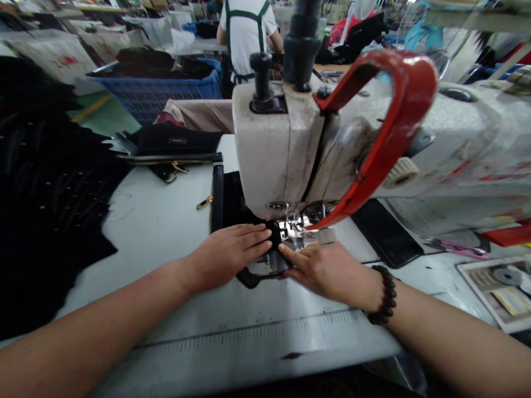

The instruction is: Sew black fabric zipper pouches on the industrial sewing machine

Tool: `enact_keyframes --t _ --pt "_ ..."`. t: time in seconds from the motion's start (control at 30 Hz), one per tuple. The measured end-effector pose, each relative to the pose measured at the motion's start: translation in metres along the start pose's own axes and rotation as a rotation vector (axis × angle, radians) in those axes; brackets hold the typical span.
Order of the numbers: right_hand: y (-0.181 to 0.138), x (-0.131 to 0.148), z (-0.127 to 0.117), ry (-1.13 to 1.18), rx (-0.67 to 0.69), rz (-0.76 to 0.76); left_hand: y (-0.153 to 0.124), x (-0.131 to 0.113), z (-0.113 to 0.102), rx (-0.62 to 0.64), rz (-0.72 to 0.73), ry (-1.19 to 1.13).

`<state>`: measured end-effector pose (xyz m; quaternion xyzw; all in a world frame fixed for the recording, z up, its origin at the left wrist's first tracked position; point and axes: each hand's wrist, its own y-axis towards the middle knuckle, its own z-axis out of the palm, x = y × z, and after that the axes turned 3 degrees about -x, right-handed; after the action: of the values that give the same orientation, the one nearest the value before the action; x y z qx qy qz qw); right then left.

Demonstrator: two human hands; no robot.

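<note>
Under the head of a sewing machine (274,149) lies a black fabric piece (233,193) with a zipper along its left edge and a gold zipper pull (204,203) sticking out. My left hand (232,251) rests flat on this fabric, fingers stretched toward the presser foot (286,229). Just right of the foot, my right hand (321,268) presses with its index finger extended at the fabric's edge; its other fingers curl under and are partly hidden. The needle area is partly covered by the machine head and a red curved guard (415,94).
A large heap of black pieces (45,182) covers the left side. Another black zippered pouch (178,142) lies behind. To the right are a black phone-like slab (390,235), pink-handled snips (464,250) and a tray (468,271). A blue crate (166,91) and a person (249,38) are beyond.
</note>
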<state>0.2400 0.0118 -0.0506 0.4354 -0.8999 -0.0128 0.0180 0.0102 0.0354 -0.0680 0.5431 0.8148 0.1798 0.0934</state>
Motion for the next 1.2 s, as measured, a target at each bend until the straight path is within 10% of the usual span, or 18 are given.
enact_keyframes --t 1.2 --pt "0.008 0.000 0.007 -0.109 -0.072 0.128 0.021 0.009 0.000 0.270 -0.261 0.128"
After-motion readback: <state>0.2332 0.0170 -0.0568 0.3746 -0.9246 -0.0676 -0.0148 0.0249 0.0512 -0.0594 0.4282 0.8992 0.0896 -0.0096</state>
